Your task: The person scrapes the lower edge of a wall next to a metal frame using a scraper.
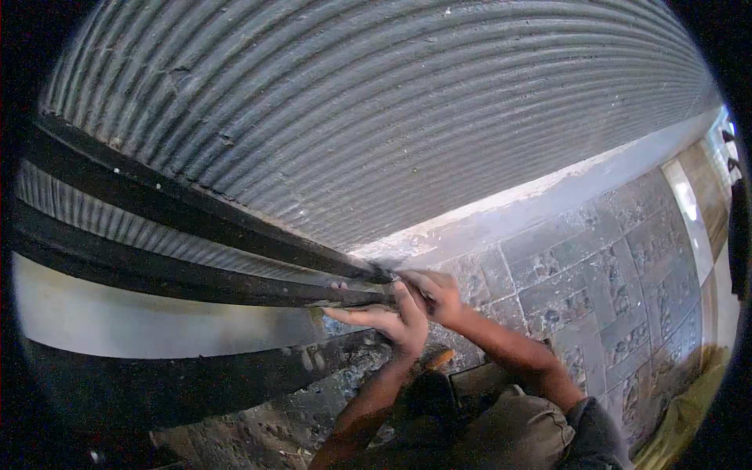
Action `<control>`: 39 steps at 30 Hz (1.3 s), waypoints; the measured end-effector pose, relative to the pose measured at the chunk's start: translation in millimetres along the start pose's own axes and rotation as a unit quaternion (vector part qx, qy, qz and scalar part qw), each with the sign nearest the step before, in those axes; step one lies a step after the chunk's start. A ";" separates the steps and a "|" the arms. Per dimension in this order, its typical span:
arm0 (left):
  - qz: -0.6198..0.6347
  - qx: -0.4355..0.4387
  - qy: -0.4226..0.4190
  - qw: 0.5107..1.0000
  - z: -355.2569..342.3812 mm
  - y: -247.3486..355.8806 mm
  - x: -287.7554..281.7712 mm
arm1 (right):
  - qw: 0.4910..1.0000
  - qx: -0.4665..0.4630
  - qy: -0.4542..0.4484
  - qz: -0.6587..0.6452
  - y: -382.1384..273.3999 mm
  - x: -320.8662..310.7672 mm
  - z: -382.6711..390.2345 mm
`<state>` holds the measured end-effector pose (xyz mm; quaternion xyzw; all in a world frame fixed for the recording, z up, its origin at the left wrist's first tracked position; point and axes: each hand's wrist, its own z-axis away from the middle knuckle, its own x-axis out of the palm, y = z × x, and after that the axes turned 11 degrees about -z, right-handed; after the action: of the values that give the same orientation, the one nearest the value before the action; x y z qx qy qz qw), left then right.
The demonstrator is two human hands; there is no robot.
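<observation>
Two long black bars come in from the left, and their ends meet near the middle of the view. My left hand (401, 323) is around the end of the lower black bar (157, 262); one finger stretches along its underside, the thumb is up near its end, and fingertips show behind it. Right beside it, my right hand (437, 298) is closed at the ends of the bars, with its fingers bent around something dark that they mostly hide. The upper black bar (204, 207) runs just above, against the ribbed grey surface.
A ribbed grey wall or shutter (407, 133) fills the upper view, above a pale ledge (548, 188). Patterned stone tiles (587, 274) cover the floor. A wide dark band (157, 384) lies lower left, a small orange object (440, 359) near my left wrist, and yellowish cloth (693, 403) lower right.
</observation>
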<state>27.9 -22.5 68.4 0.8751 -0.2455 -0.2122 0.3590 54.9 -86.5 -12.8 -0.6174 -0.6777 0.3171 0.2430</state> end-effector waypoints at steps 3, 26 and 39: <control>-0.007 0.000 0.012 1.000 0.8 -3.0 0.6 | 0.997 0.049 0.035 0.058 -19.5 -56.3 59.9; 0.016 0.003 0.026 1.000 1.8 -8.2 3.4 | 0.953 0.153 0.144 0.217 -78.7 -134.5 62.3; -0.060 -0.010 0.006 0.998 1.7 -3.3 0.5 | 0.966 0.157 0.117 0.170 -34.1 -77.1 64.9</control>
<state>28.2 -21.6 64.8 0.8860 -0.1879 -0.2307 0.3557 -6.0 -172.7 -27.3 -0.7102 -0.4715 0.3817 0.3573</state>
